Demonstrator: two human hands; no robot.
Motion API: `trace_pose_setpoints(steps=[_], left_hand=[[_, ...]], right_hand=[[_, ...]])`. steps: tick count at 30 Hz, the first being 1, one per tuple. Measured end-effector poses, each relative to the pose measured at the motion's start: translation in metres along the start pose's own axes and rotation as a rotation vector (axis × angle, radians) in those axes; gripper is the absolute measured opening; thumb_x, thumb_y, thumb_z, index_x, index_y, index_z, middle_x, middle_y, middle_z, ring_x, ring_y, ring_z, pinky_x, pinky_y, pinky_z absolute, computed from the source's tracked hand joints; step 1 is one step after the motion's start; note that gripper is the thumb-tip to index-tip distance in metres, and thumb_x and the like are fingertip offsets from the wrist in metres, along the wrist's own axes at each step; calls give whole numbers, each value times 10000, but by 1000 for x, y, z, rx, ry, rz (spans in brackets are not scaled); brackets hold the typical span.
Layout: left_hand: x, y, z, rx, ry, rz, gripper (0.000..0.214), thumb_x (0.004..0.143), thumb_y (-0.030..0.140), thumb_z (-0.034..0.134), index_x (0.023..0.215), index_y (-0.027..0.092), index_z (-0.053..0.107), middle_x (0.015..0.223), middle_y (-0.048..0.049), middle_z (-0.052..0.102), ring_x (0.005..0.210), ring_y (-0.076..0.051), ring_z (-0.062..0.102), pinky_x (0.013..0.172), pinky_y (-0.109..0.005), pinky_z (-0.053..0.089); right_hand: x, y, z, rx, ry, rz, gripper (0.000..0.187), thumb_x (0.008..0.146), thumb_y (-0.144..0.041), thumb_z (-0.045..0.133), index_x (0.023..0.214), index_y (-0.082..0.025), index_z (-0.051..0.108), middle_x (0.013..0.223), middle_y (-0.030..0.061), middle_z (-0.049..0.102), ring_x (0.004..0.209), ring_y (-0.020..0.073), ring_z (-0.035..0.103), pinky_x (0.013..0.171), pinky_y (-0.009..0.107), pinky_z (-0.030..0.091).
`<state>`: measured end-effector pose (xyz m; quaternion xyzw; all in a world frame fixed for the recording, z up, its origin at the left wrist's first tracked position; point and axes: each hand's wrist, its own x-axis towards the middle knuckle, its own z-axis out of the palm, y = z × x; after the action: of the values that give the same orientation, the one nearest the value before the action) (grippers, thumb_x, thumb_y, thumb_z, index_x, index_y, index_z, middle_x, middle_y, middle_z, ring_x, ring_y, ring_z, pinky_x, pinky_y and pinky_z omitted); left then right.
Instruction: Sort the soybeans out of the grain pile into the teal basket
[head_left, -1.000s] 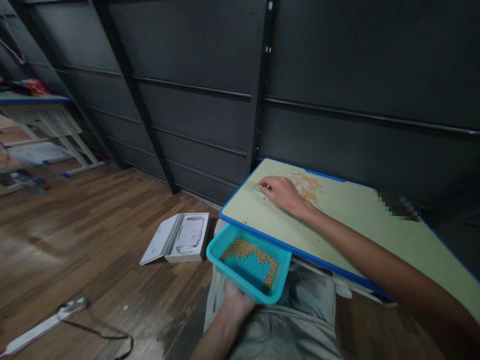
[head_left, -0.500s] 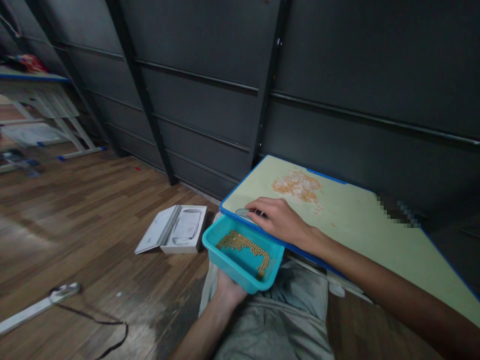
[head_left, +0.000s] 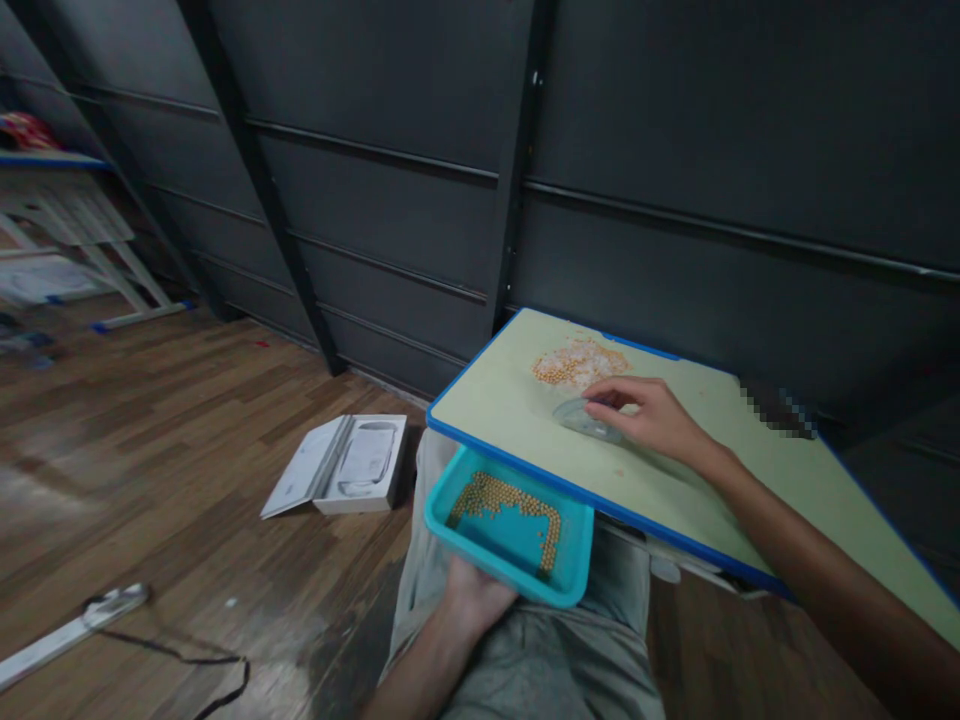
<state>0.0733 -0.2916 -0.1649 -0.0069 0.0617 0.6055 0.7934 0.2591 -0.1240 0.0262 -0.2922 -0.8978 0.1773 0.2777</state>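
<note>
A turquoise plastic tray (head_left: 442, 530) is held just below the front edge of the table, over the lap. Small golden beads (head_left: 517, 497) lie in it, mostly along the far and right sides. My left hand (head_left: 480, 595) grips the tray's near side from beneath, its fingers partly hidden. On the tabletop, my right hand (head_left: 649, 415) pinches a clear, rounded plastic piece (head_left: 577, 417) whose exact kind I cannot make out. Just beyond that piece lies a spread pile of golden beads mixed with whitish translucent bits (head_left: 574, 362).
The pale table (head_left: 480, 400) has a blue rim and stands by a dark panelled wall (head_left: 375, 220). An open white box (head_left: 360, 465) sits on the wooden floor to the left. A white bar (head_left: 67, 635) with a black cord lies nearer. A second table (head_left: 67, 210) stands far left.
My right hand has moved from the table's front edge above the tray, inward and to the right, carrying the clear piece. The tray has shifted slightly right and down in view.
</note>
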Motion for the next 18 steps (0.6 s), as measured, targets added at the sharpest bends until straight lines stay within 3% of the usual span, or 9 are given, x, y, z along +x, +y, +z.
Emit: trace_pose_setpoints(steps=[4, 7, 11, 18], left_hand=[[-4, -21, 4, 30, 29, -94, 393, 911, 375, 453, 1219, 197, 619, 1171, -95, 714, 1178, -260, 591, 1095, -493, 342], [-7, -37, 5, 52, 71, -126, 362, 901, 354, 489, 1207, 221, 631, 1062, -66, 755, 1102, -239, 635, 1067, -447, 380], [-5, -57, 4, 3, 103, -180, 383, 880, 331, 534, 1243, 230, 604, 1107, -66, 740, 1086, -236, 637, 1050, -432, 397], [4, -63, -8, 36, 212, -204, 293, 870, 248, 556, 1140, 222, 669, 945, -23, 776, 1000, -203, 670, 1069, -403, 397]], right_hand=[[-18, 47, -31, 3, 173, 159, 241, 825, -391, 647, 942, -190, 709, 926, 72, 717, 774, 197, 650, 689, 329, 512], [-34, 71, -48, -37, 190, 221, 205, 819, -361, 626, 890, -181, 691, 894, 70, 707, 788, 208, 646, 702, 330, 502], [-60, 83, -60, -165, 127, 237, 144, 808, -283, 595, 875, -185, 676, 871, 52, 702, 748, 188, 633, 681, 306, 487], [-80, 99, -73, -321, 237, 291, 177, 801, -263, 570, 907, -184, 688, 864, 51, 720, 730, 191, 645, 691, 306, 490]])
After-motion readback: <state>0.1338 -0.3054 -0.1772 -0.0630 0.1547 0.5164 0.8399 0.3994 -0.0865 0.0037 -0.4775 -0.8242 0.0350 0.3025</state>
